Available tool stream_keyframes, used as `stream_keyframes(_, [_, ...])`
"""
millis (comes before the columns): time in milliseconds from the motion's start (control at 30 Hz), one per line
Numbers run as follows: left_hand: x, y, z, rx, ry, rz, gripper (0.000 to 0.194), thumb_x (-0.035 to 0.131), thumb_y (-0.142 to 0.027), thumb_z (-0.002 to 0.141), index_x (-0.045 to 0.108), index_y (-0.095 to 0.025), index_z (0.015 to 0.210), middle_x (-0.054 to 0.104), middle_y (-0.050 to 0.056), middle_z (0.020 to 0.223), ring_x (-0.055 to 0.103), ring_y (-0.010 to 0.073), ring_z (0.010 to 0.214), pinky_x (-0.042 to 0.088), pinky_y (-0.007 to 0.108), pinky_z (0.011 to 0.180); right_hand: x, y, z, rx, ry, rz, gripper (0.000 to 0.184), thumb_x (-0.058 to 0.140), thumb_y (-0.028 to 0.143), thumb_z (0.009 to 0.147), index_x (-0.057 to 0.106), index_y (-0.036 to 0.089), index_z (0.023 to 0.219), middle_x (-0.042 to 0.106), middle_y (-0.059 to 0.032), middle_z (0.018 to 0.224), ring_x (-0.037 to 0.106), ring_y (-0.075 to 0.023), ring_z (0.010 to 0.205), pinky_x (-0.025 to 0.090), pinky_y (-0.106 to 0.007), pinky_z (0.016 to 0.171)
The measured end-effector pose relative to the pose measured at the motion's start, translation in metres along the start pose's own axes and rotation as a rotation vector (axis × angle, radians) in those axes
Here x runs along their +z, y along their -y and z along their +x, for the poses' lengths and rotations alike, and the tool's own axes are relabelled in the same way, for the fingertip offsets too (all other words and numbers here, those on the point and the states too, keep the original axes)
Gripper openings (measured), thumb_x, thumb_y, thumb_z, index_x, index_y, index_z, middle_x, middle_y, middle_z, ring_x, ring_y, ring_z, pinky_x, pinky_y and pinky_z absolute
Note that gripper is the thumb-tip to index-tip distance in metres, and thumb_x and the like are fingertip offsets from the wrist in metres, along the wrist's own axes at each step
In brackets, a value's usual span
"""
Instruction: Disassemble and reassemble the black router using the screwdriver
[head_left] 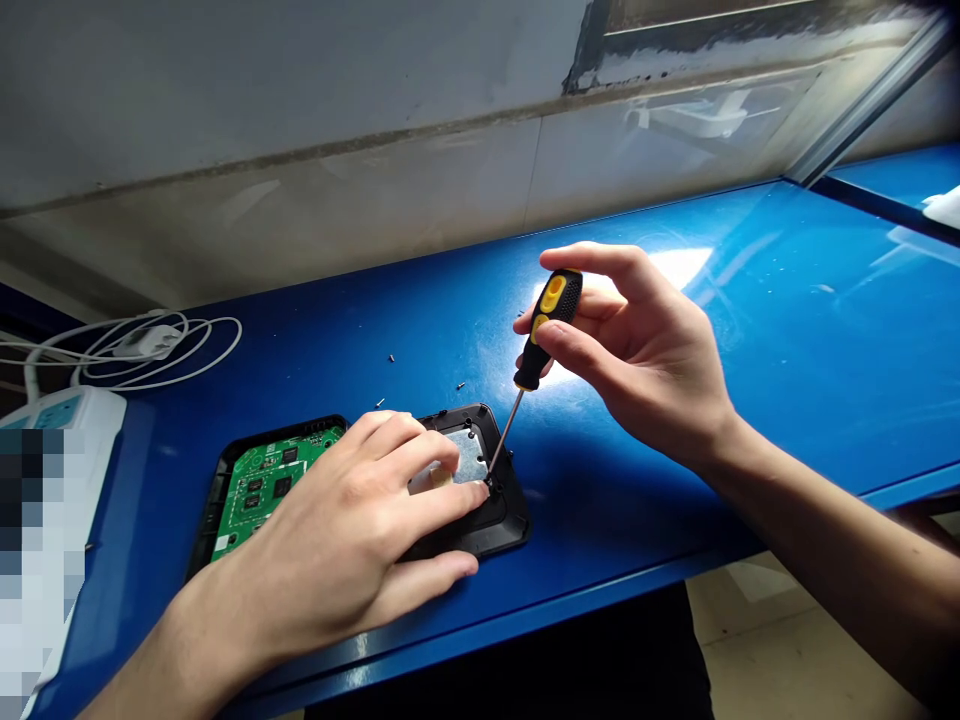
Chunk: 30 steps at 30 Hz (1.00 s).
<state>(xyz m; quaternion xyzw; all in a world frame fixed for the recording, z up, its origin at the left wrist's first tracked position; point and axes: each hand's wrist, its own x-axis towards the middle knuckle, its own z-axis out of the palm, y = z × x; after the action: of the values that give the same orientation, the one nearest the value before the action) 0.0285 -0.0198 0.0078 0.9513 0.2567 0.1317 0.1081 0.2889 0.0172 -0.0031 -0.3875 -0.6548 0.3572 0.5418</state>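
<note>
glossy blue tabletop [750, 350]; textured black, smooth yellow screwdriver handle [555, 310]; metal shaft [506, 430]; black plastic casing [506, 520].

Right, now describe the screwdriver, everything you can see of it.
The screwdriver has a chunky black handle with yellow insets, textured along one side, probably plastic or rubber, and a slim, straight, silvery metal shaft. It stands tilted, handle up and leaning right in the picture. The right hand holds the handle between thumb and fingers. Its lower end meets the black casing, right by a fingertip of the left hand; the tip's shape is too small to tell.
</note>
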Motion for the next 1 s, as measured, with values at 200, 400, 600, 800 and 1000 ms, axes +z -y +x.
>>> stream_keyframes(200, [-0.003,-0.002,0.003,0.000,0.003,-0.012,0.020,0.067,-0.032,0.101,0.074,-0.023,0.117,0.072,0.005,0.106,0.061,0.0272,0.101,0.048,0.045,0.090,0.000,0.004,-0.001,-0.066,0.042,-0.005,0.036,0.071,0.029,0.097,0.058,0.033,0.130,0.076,0.0011,0.097,0.077,-0.0169,0.077,0.070,-0.032,0.069])
stream_keyframes(400, [0.000,0.000,0.002,0.008,-0.012,-0.008,0.020,0.067,-0.028,0.099,0.074,-0.022,0.117,0.071,0.005,0.105,0.061,0.0272,0.098,0.048,0.046,0.090,0.000,0.003,-0.001,-0.135,0.066,-0.078,0.036,0.066,0.034,0.100,0.054,0.034,0.135,0.076,0.0002,0.100,0.078,-0.0180,0.080,0.069,-0.032,0.068])
stream_keyframes(600, [0.001,0.000,0.002,-0.038,-0.016,-0.057,0.016,0.067,-0.025,0.099,0.074,-0.022,0.113,0.072,0.005,0.108,0.062,0.0264,0.101,0.047,0.044,0.087,0.002,0.016,-0.002,-0.189,0.105,-0.041,0.038,0.069,0.019,0.097,0.059,0.032,0.132,0.074,-0.0003,0.102,0.078,-0.0177,0.084,0.070,-0.032,0.071])
stream_keyframes(800, [-0.002,0.002,0.000,-0.098,-0.091,-0.131,0.008,0.066,-0.026,0.100,0.070,-0.021,0.104,0.074,0.000,0.097,0.059,0.0228,0.097,0.045,0.041,0.086,0.006,0.039,0.001,-0.359,0.316,-0.128,0.051,0.072,0.007,0.092,0.058,0.031,0.135,0.071,-0.0018,0.126,0.075,-0.0166,0.099,0.069,-0.033,0.085])
stream_keyframes(1000, [-0.008,0.004,0.002,-0.226,0.006,-0.134,0.027,0.072,-0.037,0.095,0.066,-0.024,0.117,0.069,0.005,0.123,0.059,0.0286,0.113,0.050,0.047,0.096,0.012,0.060,-0.001,-0.376,0.384,-0.258,0.045,0.070,0.013,0.096,0.058,0.034,0.134,0.073,-0.0015,0.130,0.077,-0.0194,0.108,0.068,-0.034,0.091])
